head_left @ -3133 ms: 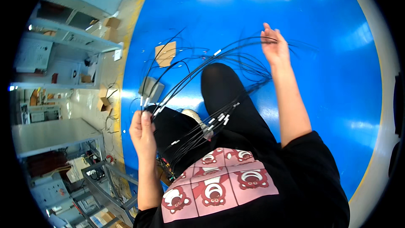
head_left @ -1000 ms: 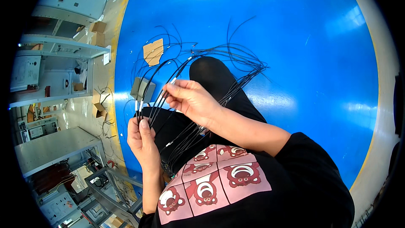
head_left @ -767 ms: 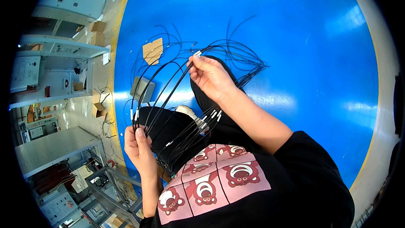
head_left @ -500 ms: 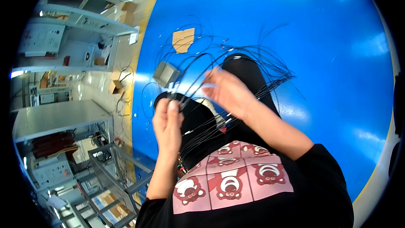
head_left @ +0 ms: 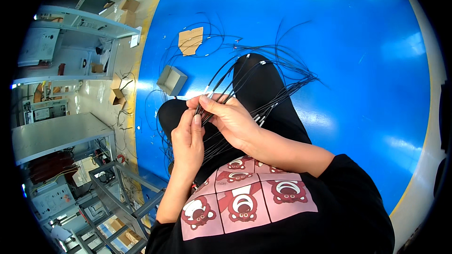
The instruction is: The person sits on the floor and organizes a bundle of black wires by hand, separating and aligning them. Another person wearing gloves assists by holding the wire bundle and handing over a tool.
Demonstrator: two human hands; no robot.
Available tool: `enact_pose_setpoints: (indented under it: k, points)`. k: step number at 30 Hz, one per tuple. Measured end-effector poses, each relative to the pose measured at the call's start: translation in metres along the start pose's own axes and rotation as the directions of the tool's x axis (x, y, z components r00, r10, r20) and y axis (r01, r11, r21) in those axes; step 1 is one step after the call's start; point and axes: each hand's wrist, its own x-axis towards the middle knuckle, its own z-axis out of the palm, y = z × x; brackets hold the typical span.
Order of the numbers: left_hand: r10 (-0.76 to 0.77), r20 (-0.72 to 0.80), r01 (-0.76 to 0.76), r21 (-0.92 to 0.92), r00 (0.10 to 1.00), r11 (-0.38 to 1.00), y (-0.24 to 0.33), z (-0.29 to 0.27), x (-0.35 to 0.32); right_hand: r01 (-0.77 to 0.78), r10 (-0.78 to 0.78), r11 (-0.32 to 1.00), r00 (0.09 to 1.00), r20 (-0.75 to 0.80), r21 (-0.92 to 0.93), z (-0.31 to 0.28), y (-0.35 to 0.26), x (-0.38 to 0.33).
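Observation:
I sit on a blue floor [head_left: 358, 66] with my black-trousered legs [head_left: 259, 80] stretched out. A bundle of thin black wires [head_left: 273, 61] with small white tips loops over my knees and fans out to the right. My left hand [head_left: 188, 141] grips the bundle near its gathered end, close to my lap. My right hand [head_left: 226, 117] meets it from the right, fingers pinched on the same wires just above the left hand's fingertips. Both hands touch each other at the wire ends.
A small grey open box [head_left: 172, 80] lies on the floor left of my knee, and a brown cardboard piece [head_left: 190, 41] lies further out. Loose wires trail around them. Grey metal shelving [head_left: 75, 23] and racks [head_left: 117, 193] stand beyond the floor's yellow edge at left.
My right hand, stretched far out along the wires three seconds ago, has come back to the left hand. The two hands now pinch the wire ends together over my lap.

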Motion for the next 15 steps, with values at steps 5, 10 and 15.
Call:
enact_pose_setpoints:
  k: [5, 10, 15]
  points:
    - [-0.072, -0.006, 0.071, -0.086, 0.997, 0.994, 0.016, -0.007, 0.000, -0.018, 0.018, 1.000, 0.996, 0.088, -0.007, 0.004, -0.005, 0.000]
    - [-0.019, -0.149, -0.001, -0.133, 0.989, 0.991, 0.008, -0.004, 0.006, -0.062, 0.060, 0.998, 0.994, 0.093, 0.015, 0.005, -0.002, 0.001]
    - [0.003, -0.217, -0.024, -0.095, 0.976, 0.995, 0.003, 0.004, 0.004, -0.036, 0.032, 0.994, 0.999, 0.038, 0.101, 0.004, -0.005, 0.005]
